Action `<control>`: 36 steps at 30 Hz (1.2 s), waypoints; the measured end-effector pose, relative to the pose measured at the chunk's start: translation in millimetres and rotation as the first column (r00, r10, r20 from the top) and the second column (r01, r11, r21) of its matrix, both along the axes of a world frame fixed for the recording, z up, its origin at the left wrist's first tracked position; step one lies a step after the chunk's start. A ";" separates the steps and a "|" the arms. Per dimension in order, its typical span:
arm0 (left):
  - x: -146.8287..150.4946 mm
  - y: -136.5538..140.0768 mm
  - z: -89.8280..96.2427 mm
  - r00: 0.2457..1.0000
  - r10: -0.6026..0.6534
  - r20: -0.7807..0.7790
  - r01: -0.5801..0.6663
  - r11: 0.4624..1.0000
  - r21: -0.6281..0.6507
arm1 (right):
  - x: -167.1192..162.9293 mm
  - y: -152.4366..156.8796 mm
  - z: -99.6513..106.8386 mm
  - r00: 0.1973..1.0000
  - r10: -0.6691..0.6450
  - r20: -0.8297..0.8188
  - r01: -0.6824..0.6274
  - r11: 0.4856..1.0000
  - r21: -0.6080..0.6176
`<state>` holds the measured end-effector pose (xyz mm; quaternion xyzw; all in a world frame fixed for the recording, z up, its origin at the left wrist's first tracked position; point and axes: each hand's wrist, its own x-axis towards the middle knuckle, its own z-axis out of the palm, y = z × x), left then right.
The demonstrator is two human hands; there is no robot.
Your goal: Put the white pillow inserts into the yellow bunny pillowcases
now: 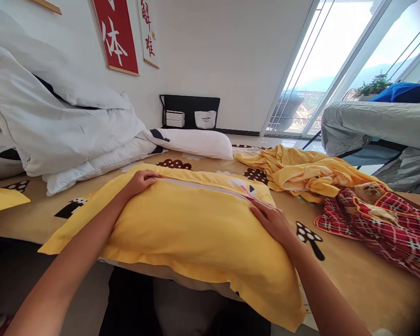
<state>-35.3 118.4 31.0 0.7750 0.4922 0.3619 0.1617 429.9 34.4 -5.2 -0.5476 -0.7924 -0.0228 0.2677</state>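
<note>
A yellow pillowcase (189, 228) with a plump pillow inside lies across the near edge of the bed. Along its far side runs a long slit, where a pale strip (203, 186) shows. At the left end of this slit, my left hand (143, 181) has its fingers closed on the cloth edge. My right hand (271, 219) is at the slit's right end, thumb and fingers on the cloth, beside a small printed face patch. The undersides of both hands are hidden.
White pillows (80, 135) are piled at the left, and another white pillow (199, 142) lies behind. Crumpled yellow cloth (294, 172) and a red plaid cloth (381, 224) lie at the right on the patterned bed sheet (283, 261). Beyond stands a grey-covered object (374, 123) near glass doors.
</note>
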 end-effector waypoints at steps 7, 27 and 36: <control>-2.3 1.9 -0.6 1.000 -0.011 -0.003 0.011 1.000 -0.001 | -2.0 -2.8 4.5 1.000 0.013 -0.013 -0.013 1.000 -0.013; -19.7 -3.1 4.9 0.999 0.033 -0.030 -0.034 0.999 -0.026 | -4.0 21.4 7.5 0.994 0.060 -0.091 -0.066 0.996 -0.066; -20.2 -2.8 6.0 0.998 0.042 0.050 -0.037 0.996 -0.082 | -4.3 19.2 5.6 0.994 0.048 -0.101 -0.055 0.996 -0.070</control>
